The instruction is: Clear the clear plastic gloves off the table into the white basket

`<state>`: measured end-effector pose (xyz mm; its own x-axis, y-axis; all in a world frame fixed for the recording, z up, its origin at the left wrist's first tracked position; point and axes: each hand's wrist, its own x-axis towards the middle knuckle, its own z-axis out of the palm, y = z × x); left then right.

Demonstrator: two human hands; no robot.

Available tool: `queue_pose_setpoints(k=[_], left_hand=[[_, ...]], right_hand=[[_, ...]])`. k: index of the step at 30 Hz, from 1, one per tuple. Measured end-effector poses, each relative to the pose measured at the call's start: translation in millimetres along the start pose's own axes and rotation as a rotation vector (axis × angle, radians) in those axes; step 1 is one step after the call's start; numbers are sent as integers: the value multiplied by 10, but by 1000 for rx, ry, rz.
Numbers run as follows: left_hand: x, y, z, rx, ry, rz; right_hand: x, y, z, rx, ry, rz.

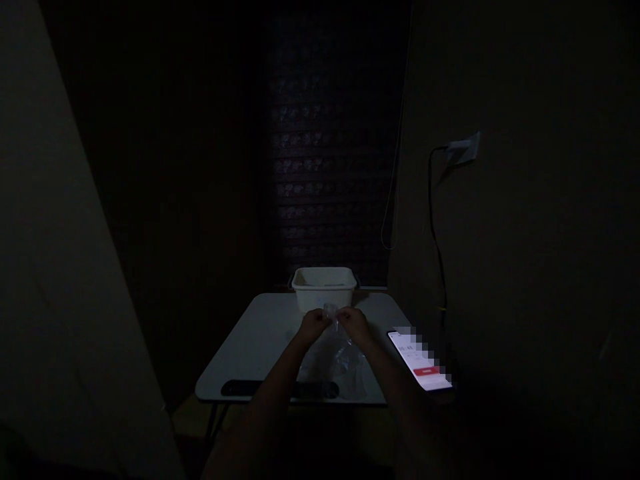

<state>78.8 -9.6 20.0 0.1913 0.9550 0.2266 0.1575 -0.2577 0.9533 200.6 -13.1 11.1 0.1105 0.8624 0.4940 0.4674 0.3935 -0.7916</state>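
Note:
Both hands are raised over the near half of the table, close together. Between their fingertips is the gathered top of a clear plastic bag [345,360], whose thin, shiny film hangs down towards the table's front edge. My left hand [314,325] pinches it from the left, fingers closed. From the right, my right hand [354,324] is closed on it too. Dim light hides the finer folds and whether anything is inside the bag. Just behind the hands stands a white plastic tub [324,297].
The small white folding table [245,347] has a dark slot [240,388] along its front edge. A lit phone [417,363] lies at the right. A black cable [436,240] runs down from a wall socket [465,148]. Patterned blinds [310,167] hang behind.

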Motion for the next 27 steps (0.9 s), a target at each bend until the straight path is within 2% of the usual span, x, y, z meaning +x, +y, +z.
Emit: queue_pose_setpoints(k=[6,9,13,20,24,27], left_hand=[[152,-38,60,50,195,47],[191,-53,109,51,224,37],[166,-57,116,69,173,12],[-6,2,-65,87,73,-69],[-54,57,-139,-184,-54,-152],[-51,86,-190,-366,-98,-149]], right_hand=[[-20,26,-18,-197,25,50],[-29,29,-36,-188,20,76],[-20,48,-106,-135,29,107],[27,122,-238,-43,67,116],[47,84,-209,11,127,152],[49,36,-148,107,158,196]])
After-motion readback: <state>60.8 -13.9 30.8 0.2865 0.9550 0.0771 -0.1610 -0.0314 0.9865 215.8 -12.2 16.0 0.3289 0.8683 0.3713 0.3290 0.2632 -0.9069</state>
